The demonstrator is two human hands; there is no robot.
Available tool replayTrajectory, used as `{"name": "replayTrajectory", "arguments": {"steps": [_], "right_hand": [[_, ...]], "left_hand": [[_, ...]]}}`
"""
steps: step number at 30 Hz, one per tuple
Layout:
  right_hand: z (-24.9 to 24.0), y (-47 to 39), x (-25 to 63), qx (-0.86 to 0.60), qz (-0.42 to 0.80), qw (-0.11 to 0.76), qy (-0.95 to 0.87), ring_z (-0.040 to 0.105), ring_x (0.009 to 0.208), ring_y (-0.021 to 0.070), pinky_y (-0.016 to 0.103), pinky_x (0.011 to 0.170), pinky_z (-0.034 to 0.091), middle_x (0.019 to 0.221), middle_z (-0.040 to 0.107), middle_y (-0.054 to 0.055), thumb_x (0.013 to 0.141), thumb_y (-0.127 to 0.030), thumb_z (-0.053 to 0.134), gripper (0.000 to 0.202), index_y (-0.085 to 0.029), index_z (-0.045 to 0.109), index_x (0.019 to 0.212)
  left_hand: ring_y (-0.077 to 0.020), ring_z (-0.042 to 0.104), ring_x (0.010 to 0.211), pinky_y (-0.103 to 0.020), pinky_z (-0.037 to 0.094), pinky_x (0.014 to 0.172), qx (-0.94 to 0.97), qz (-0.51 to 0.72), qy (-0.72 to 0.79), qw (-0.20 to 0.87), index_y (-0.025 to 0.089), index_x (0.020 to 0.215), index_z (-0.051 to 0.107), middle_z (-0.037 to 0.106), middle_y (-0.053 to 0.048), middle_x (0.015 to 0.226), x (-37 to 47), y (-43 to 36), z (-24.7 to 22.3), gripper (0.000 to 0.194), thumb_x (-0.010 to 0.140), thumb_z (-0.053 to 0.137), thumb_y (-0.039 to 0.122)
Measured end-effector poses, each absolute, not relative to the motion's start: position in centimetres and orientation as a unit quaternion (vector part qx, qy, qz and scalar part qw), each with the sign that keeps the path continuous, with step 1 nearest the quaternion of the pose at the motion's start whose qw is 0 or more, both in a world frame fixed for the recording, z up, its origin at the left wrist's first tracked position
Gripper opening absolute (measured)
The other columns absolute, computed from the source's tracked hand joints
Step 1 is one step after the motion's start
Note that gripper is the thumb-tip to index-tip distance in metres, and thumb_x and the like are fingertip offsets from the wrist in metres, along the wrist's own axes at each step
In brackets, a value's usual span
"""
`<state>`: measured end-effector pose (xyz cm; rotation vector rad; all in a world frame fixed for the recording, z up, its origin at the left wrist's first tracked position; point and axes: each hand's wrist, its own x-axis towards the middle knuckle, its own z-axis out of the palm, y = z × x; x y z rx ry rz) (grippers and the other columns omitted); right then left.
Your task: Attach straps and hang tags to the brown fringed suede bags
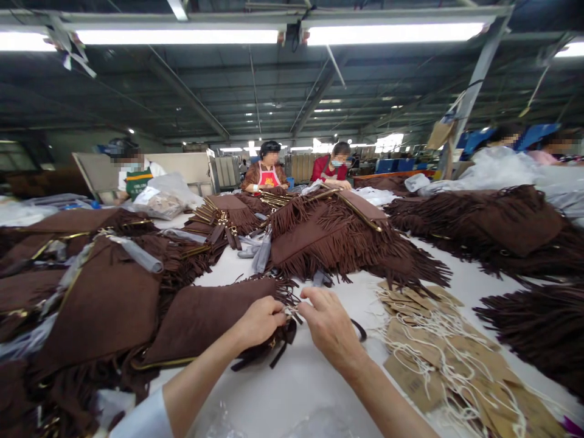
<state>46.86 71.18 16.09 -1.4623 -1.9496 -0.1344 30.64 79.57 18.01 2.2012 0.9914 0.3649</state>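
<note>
In the middle, a brown suede-like fringed bag (pixel 210 313) lies flat, with a gold zipper along its lower edge. My left hand (pixel 260 321) is closed at the bag's right corner, fingertips pinched together. My right hand (pixel 331 322) comes in from the right, thumb and fingers closed on the same spot. Between the fingertips shows a small bit of white string (pixel 291 312); its ends are hidden. Below the hands, a dark strap (pixel 283 347) hangs out over the white table (pixel 292 389).
Kraft paper tags (pixel 420 347) with white strings are heaped on the right. Fringed bags pile up at the left (pixel 103 292), the centre back (pixel 319 237) and the right (pixel 511 225). Clear plastic (pixel 283 423) lies at the near edge. Several people work across the table.
</note>
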Motion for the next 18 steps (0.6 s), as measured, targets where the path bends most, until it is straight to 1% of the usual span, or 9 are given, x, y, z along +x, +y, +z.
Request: {"name": "replayTrajectory", "arguments": {"steps": [2,4,7,9,12,15,18], "right_hand": [[15.9,70.8,46.6,-0.571,-0.002,0.398,-0.718,0.055,0.086,0.0211,0.031,0.079,0.042,0.092,0.061,0.007,0.092,-0.012,0.047,0.020,-0.019,0.059,0.079],[15.3,70.5,46.2,-0.577,0.071,0.437,-0.686,0.055,0.073,0.0171,0.025,0.067,0.042,0.077,0.059,0.002,0.092,-0.016,0.047,0.019,-0.020,0.057,0.077],[14.3,70.4,45.5,-0.586,0.157,0.452,-0.654,0.053,0.059,0.0146,0.023,0.055,0.038,0.063,0.057,-0.003,0.087,-0.018,0.049,0.017,-0.021,0.056,0.071],[13.8,70.6,45.4,-0.598,0.183,0.449,-0.639,0.051,0.056,0.0144,0.023,0.054,0.035,0.060,0.057,-0.003,0.084,-0.019,0.052,0.016,-0.021,0.057,0.069],[13.4,71.0,45.9,-0.608,0.206,0.456,-0.617,0.048,0.056,0.0148,0.025,0.055,0.031,0.059,0.055,-0.003,0.081,-0.023,0.054,0.015,-0.021,0.058,0.067],[13.1,71.4,46.3,-0.593,0.247,0.470,-0.605,0.046,0.056,0.0148,0.026,0.055,0.032,0.059,0.053,-0.003,0.081,-0.031,0.053,0.019,-0.021,0.056,0.065],[12.7,71.9,46.2,-0.575,0.294,0.488,-0.587,0.047,0.059,0.0156,0.026,0.057,0.035,0.060,0.053,-0.002,0.079,-0.037,0.051,0.022,-0.020,0.055,0.066]], "left_hand": [[-0.0147,0.051,0.060,-0.025,0.042,0.058,0.817,0.139,0.398,0.393,0.018,0.066,0.049,0.048,0.003,0.060,30.4,79.9,17.7,0.014,0.077,0.047,0.027],[-0.0131,0.049,0.054,-0.024,0.042,0.052,0.789,0.139,0.408,0.437,0.019,0.070,0.048,0.046,0.004,0.057,30.2,80.0,17.5,0.016,0.076,0.047,0.033],[-0.0115,0.049,0.052,-0.022,0.043,0.050,0.764,0.148,0.409,0.477,0.018,0.075,0.050,0.050,0.004,0.060,29.9,79.8,17.5,0.021,0.075,0.048,0.039],[-0.0105,0.049,0.052,-0.022,0.043,0.050,0.749,0.163,0.402,0.501,0.017,0.077,0.052,0.051,0.003,0.061,29.8,79.7,17.4,0.026,0.073,0.050,0.043],[-0.0095,0.048,0.050,-0.020,0.042,0.048,0.726,0.191,0.390,0.533,0.017,0.075,0.052,0.051,0.004,0.059,29.5,79.6,17.1,0.032,0.072,0.056,0.049],[-0.0089,0.047,0.047,-0.019,0.038,0.045,0.719,0.195,0.387,0.543,0.018,0.073,0.051,0.050,0.004,0.056,29.4,79.7,16.9,0.037,0.072,0.058,0.054],[-0.0086,0.047,0.045,-0.020,0.039,0.045,0.718,0.191,0.384,0.548,0.018,0.073,0.050,0.051,0.004,0.055,29.4,79.8,16.8,0.037,0.072,0.058,0.054]]}}
